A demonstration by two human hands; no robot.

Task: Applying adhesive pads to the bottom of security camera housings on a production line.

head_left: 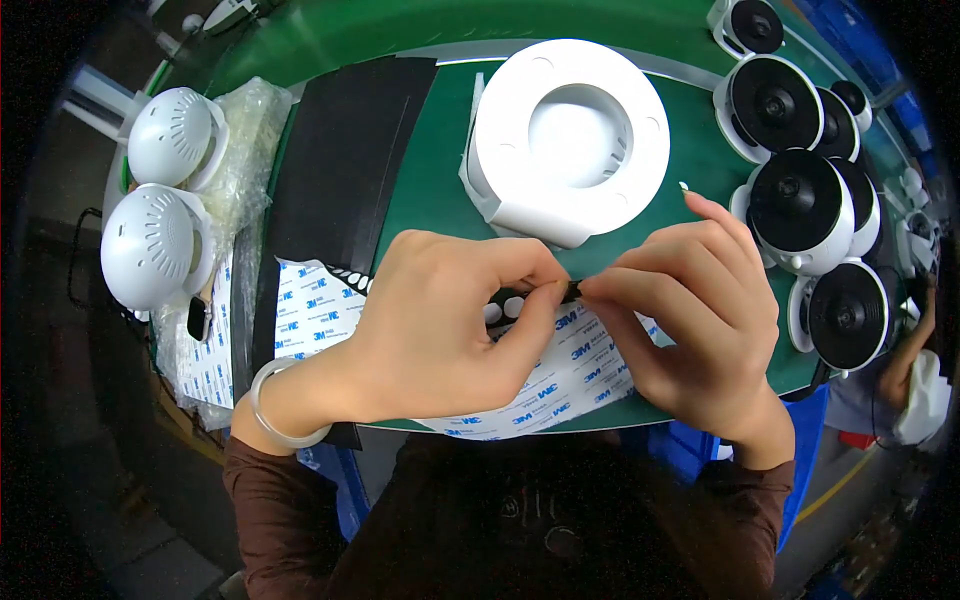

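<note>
My left hand [450,325] and my right hand [705,315] meet at the fingertips over the table's near edge. Both pinch a small black piece of strip [573,291], mostly hidden by the fingers. Under them lies an adhesive backing sheet [540,397], white with blue print. A black strip with round white spots [353,281] shows along the sheet's upper edge, left of my left hand. Just beyond my hands lies a white round housing [490,130], its wide ring base facing up. One finger of my right hand is raised, with something small and white at its tip.
Several white ball-shaped devices with black fronts [790,200] crowd the right side. Two white vented ones [150,245] sit at the left by bubble wrap [247,150]. A black sheet [345,150] covers part of the green table mat [435,170]. Another person's arm [905,350] shows far right.
</note>
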